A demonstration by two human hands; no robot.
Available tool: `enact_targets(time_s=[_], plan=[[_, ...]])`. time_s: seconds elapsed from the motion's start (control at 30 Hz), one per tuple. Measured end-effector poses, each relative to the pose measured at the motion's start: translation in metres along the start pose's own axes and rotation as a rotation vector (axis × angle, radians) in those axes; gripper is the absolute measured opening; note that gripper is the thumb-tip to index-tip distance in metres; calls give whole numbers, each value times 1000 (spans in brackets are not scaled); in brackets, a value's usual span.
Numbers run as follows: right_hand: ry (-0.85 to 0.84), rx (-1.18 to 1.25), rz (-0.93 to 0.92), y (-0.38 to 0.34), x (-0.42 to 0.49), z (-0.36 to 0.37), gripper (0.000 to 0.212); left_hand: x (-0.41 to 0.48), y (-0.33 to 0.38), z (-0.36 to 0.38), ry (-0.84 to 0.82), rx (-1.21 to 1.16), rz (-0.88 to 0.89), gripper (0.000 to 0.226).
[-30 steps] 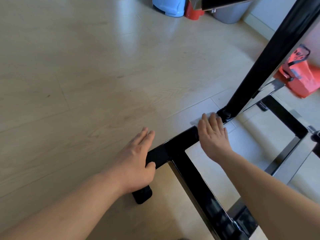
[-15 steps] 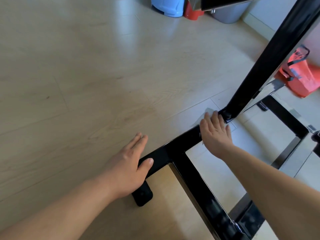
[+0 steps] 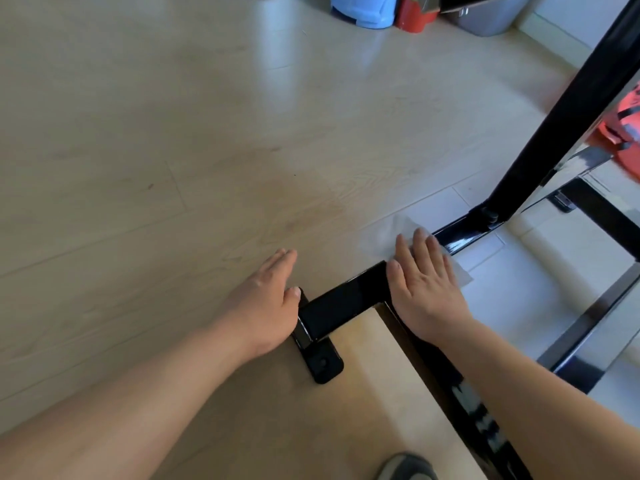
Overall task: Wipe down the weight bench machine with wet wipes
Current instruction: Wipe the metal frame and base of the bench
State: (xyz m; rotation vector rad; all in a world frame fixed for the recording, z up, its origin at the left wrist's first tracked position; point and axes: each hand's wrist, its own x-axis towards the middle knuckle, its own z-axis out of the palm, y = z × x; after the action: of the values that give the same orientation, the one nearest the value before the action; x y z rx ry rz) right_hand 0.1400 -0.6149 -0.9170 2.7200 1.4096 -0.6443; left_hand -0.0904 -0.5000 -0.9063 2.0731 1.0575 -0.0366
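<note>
Wood floor (image 3: 173,133): blue bin (image 3: 363,10), grey tub (image 3: 485,19); wipe (image 3: 391,233) under right hand (image 3: 426,289).

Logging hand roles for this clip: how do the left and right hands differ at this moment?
The right hand presses a wet wipe flat onto the black base bar; the left hand has no wipe. The left hand rests by the bar's end, the right hand nearer the upright. Both lie palm down with straight fingers.
</note>
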Motion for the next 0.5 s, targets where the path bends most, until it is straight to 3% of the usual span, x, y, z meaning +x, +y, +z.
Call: enact_targets(time_s=[0.1,0.23,0.33,0.4,0.5], plan=[[27,-27,-36,-28,-21,19,71,-5,-3,-4,-29,16,-1,67],[116,-59,-424,-92,-79,73,67,-10,-9,-6,-52,47,-8,78],[106,-120,-568,-93,-87,81,65,-14,-14,-9,-50,53,-35,79],[132,-145,-511,-76,-74,65,61,-17,-17,-11,-35,52,-46,79],[65,-128,-275,-53,-56,41,61,-21,-19,-14,-43,31,-69,80]])
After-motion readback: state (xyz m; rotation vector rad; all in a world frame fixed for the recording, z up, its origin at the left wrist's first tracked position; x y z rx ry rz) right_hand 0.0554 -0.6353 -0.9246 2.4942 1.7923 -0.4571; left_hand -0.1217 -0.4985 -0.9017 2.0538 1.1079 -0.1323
